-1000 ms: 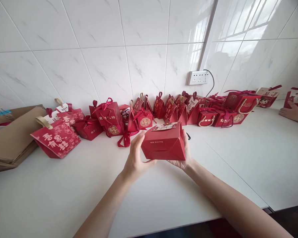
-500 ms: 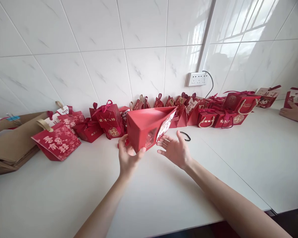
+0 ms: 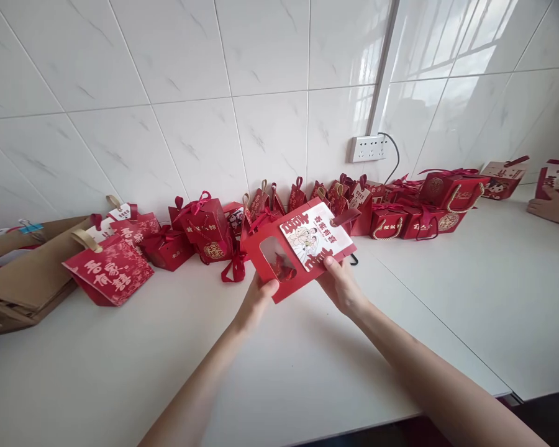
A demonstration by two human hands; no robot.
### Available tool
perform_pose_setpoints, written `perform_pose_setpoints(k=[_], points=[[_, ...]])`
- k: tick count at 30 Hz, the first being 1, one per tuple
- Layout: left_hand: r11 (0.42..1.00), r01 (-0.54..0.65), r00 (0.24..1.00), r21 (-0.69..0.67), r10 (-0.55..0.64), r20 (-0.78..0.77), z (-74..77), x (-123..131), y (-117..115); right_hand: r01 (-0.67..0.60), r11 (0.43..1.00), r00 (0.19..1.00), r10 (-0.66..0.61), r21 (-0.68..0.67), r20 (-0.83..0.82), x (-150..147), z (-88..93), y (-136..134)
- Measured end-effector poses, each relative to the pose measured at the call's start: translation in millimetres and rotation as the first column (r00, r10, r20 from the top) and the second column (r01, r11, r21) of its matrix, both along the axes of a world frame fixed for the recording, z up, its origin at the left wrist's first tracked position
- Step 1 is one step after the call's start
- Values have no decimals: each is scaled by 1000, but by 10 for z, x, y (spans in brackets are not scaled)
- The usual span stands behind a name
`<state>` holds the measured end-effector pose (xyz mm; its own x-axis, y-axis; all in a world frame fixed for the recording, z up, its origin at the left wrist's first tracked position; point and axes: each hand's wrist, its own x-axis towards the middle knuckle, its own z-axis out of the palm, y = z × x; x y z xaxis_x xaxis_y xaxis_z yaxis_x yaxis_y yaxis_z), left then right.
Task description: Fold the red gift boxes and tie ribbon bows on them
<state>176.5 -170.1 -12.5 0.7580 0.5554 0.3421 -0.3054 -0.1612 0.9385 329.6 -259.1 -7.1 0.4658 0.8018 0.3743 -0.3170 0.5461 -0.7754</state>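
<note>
A red gift box (image 3: 263,240) with a clear window and a white illustrated flap is held above the table, tilted, its front turned up toward me. My left hand (image 3: 256,298) grips its lower left end, thumb in front by the window. On the other end, my right hand (image 3: 342,282) closes with its thumb on the white flap's lower edge; its other fingers are hidden behind the box. A dark ribbon loop (image 3: 346,216) sticks out at the flap's top. Through the window something red shows, too small to name.
Several red gift boxes (image 3: 205,220) with ribbons line the tiled wall. At left stands an open cardboard box (image 3: 37,273) with a blue clip, beside a red box (image 3: 109,270). Another person's hand (image 3: 554,208) touches a box at far right. A power strip (image 3: 369,149) is on the wall.
The red gift box has turned so its window and white flap face me. My right hand, open beside it before, has closed on its right end. The left hand still holds it.
</note>
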Motion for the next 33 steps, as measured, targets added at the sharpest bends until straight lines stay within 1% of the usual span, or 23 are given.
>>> perform_pose_setpoints(k=[3,5,7,9,11,13,15,16,17,18,19,20,21,23,24,25,27,29,31,33], points=[[995,51,998,84,-48,-39,-88,22,-22,-7,1000,993,5,16,122,-52,-2,-23],[989,32,999,142,-28,-29,-131,40,-41,-60,998,969,58,1,242,-95,-2,-39],[978,-18,1000,206,19,-3,-137,49,-59,-125,991,934,130,-37,334,-124,6,-53],[968,-44,999,247,43,8,-109,44,-74,-163,984,918,176,-68,356,-123,20,-64],[975,-11,1000,221,9,8,-68,26,-85,-159,986,930,168,-56,326,-91,33,-75],[992,-11,999,128,5,43,-30,2,-96,-106,994,953,105,-13,285,-44,42,-95],[992,-102,990,76,93,108,3,-18,-112,-12,999,962,1,37,274,-6,46,-126],[982,-161,978,95,146,146,19,-24,-124,52,996,957,-71,76,281,4,45,-142],[968,-208,966,141,181,183,34,-25,-137,124,984,944,-157,129,291,10,42,-156],[950,-239,957,198,196,215,48,-22,-152,199,961,922,-250,192,296,11,36,-165],[934,-252,954,251,196,228,59,-13,-166,264,934,896,-330,240,297,9,27,-167],[926,-255,957,279,200,211,66,-2,-180,306,918,875,-376,253,304,5,17,-163],[927,-254,963,277,215,166,67,11,-192,330,916,864,-390,229,317,1,5,-152],[937,-262,965,230,254,62,58,32,-208,349,924,860,-381,153,340,-10,-22,-124],[941,-260,966,218,257,42,51,36,-212,364,920,854,-392,145,342,-18,-35,-112],[941,-255,967,222,248,59,43,36,-212,383,909,845,-417,165,336,-30,-48,-105],[932,-255,963,257,222,151,34,21,-208,400,887,831,-458,232,315,-59,-67,-104],[918,-278,952,284,223,211,33,-1,-203,371,896,840,-435,243,325,-91,-75,-119],[903,-297,945,310,231,230,41,-17,-205,351,904,843,-418,242,338,-115,-71,-137],[883,-307,941,354,225,255,54,-20,-216,361,893,837,-438,270,329,-125,-63,-150]])
